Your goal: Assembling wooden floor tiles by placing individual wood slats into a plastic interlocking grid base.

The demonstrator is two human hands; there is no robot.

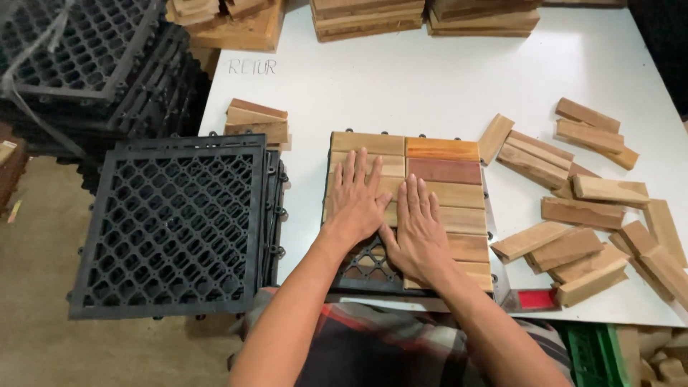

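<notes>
White table (pixel 430 86) carries loose wood slats (pixel 588 215), black grids (pixel 172 222) beside.

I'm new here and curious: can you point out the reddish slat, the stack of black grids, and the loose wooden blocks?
reddish slat (pixel 444 170), head view, its middle.
stack of black grids (pixel 172 222), head view, top grid's centre.
loose wooden blocks (pixel 609 190), head view, one block's top face.
</notes>
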